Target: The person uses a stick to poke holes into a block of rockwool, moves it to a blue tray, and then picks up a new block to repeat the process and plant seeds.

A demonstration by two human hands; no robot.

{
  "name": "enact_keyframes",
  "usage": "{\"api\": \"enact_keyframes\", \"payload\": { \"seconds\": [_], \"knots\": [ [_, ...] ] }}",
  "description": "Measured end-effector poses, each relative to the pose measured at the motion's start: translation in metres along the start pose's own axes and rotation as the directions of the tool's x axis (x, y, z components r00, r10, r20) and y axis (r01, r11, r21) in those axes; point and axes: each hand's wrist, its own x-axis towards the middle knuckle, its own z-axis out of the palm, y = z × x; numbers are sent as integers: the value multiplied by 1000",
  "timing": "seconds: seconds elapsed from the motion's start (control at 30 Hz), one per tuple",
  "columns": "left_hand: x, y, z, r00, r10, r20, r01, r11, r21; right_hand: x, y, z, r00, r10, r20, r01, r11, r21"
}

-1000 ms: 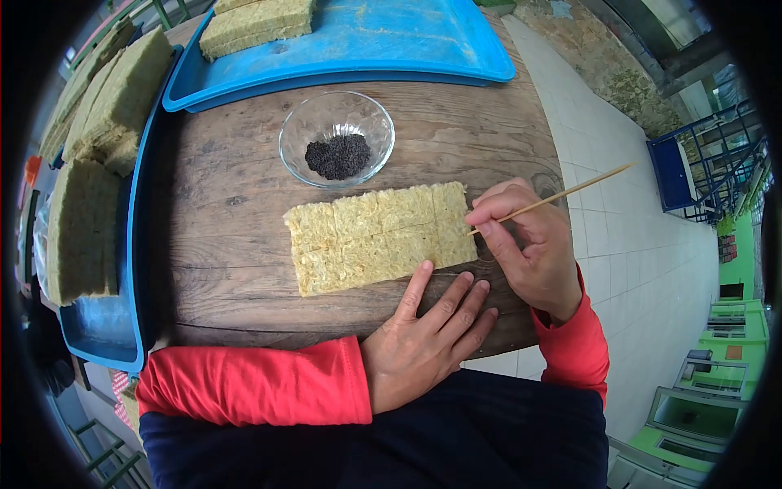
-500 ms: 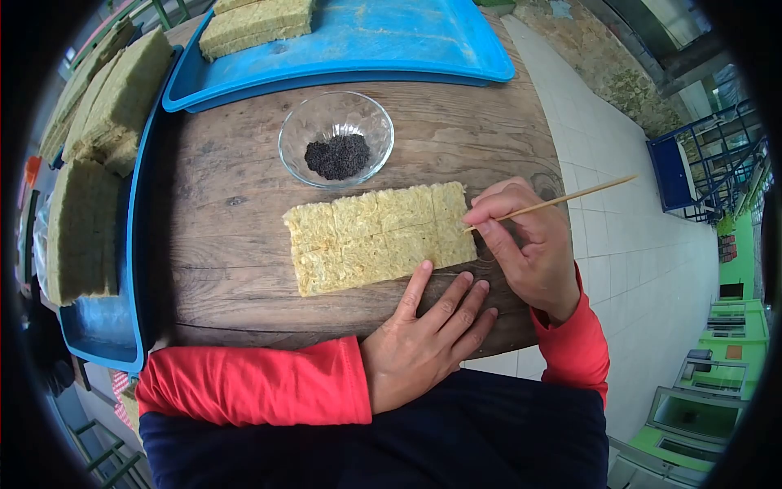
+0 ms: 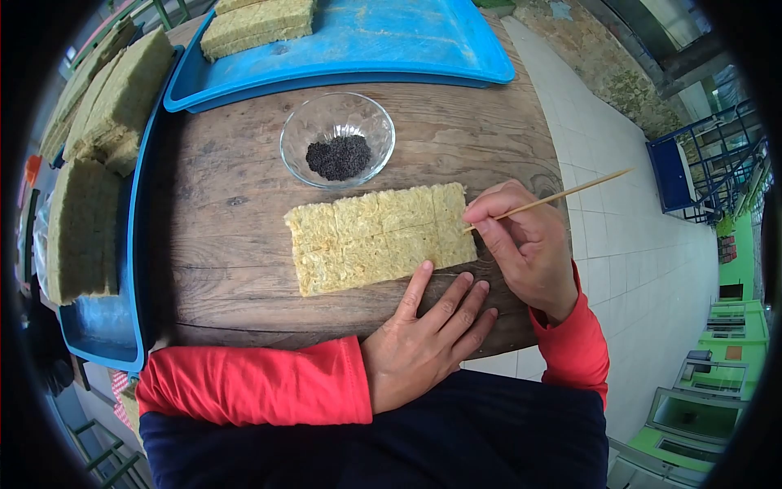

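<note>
A yellowish rockwool slab (image 3: pixel 375 236), scored into blocks, lies flat on the wooden table. My right hand (image 3: pixel 525 244) pinches a thin bamboo skewer (image 3: pixel 570 192) near its lower end, and the tip meets the slab's right edge. With fingers spread, my left hand (image 3: pixel 432 334) rests on the table's near side, one fingertip touching the slab's front edge. Behind the slab stands a clear glass bowl (image 3: pixel 337 122) holding small black seeds (image 3: pixel 339 157).
A blue tray (image 3: pixel 391 72) at the back carries rockwool pieces (image 3: pixel 259 28). Another blue tray (image 3: pixel 102 338) along the left holds thick rockwool slabs (image 3: pixel 84 228). The wooden table (image 3: pixel 220 244) ends at the right, above a tiled floor (image 3: pixel 627 277).
The skewer's far end has swung slightly up and to the left, with its tip still at the slab's edge. My left hand has not moved.
</note>
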Motion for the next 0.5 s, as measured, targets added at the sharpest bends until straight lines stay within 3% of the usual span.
{"api": "enact_keyframes", "payload": {
  "seconds": [0.17,0.27,0.5],
  "knots": [
    [0,-1,-1,1000,4,-2,-4,1000,-4,1,0,-1,998,-48,30,49,997,-56],
    [0,-1,-1,1000,4,-1,-4,1000,-4,-1,1,1,1000,7,-7,-7,1000,31],
    [0,-1,-2,1000,7,5,-7,1000,-11,1,0,-2,998,-42,42,44,997,-63]
  ]
}}
